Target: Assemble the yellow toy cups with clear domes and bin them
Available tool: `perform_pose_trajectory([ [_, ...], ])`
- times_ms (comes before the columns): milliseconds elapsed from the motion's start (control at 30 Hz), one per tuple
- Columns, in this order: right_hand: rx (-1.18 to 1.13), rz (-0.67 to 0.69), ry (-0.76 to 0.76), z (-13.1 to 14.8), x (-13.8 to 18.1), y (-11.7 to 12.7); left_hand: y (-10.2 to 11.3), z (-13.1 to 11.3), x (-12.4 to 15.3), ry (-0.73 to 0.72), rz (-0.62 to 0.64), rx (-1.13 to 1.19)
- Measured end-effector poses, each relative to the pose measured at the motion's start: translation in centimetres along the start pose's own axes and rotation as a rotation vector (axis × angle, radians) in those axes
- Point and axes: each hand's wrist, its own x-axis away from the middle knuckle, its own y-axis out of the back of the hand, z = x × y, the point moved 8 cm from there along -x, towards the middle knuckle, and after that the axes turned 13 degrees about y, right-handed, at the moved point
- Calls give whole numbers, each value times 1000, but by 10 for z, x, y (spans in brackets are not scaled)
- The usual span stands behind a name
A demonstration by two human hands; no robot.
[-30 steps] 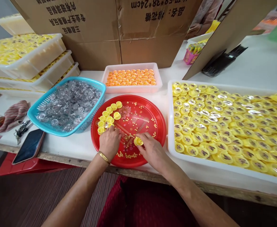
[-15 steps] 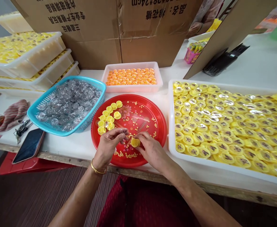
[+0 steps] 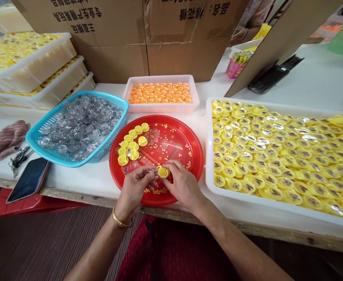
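Observation:
Both hands meet over the near part of the round red tray (image 3: 189,136). My right hand (image 3: 183,185) pinches a small yellow cap (image 3: 163,172) between thumb and fingers. My left hand (image 3: 134,187) pinches a small clear plastic dome (image 3: 151,172) right beside that cap, the two almost touching. Several more yellow caps (image 3: 132,142) lie in a cluster on the tray's left side, and tiny yellow beads (image 3: 171,140) are scattered over its middle.
A blue basket (image 3: 57,156) of clear domes stands left of the tray, a white bin (image 3: 209,183) of finished yellow pieces on the right, a white tray of orange caps (image 3: 161,93) behind. Stacked white trays (image 3: 42,70), cardboard boxes (image 3: 124,39), a phone (image 3: 29,179), keys (image 3: 17,158) and a cloth (image 3: 6,138) are at left.
My left hand has lifted off the tray with a clear dome and turned toward the right hand. The right hand has raised the yellow cap slightly leftward to meet it.

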Motion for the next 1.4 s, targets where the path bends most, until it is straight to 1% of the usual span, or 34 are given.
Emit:
perform_pose_trajectory([
  [67, -83, -144, -5, 0, 1, 8, -9, 6, 0, 37, 36, 115],
  [100, -135, -192, -26, -2, 2, 10, -14, 7, 0, 46, 58, 164],
  [167, -252, -229, -111, -8, 4, 10, -21, 6, 0, 41, 85, 225],
  [267, -475, -234, -251, -16, 8, 5, -24, 2, -2, 7, 92, 254],
  [333, -646, -233, -301, -18, 9, 1, -25, 1, -3, -7, 105, 254],
  [467, -933, -203, -367, -18, 10, -7, -25, 1, -7, -28, 113, 214],
  [600, -1132, -202, -380, -12, 9, -7, -23, 1, -8, -71, 62, 141],
  [700, -1166, -239, -402, -11, 11, -5, -24, 1, -9, -104, 28, 120],
  [900, -1088, -372, -405, -13, 13, -7, -32, 4, -7, -94, -5, 208],
  [1033, -1026, -417, -422, -15, 14, -8, -36, 7, -4, -83, -11, 276],
  [1167, -987, -455, -448, -17, 15, -4, -39, 10, -4, -82, -17, 283],
  [1233, -1005, -469, -463, -18, 16, -3, -40, 11, -5, -88, -17, 268],
  [1400, -1162, -488, -497, -15, 17, -9, -41, 10, -2, -136, -56, 217],
])
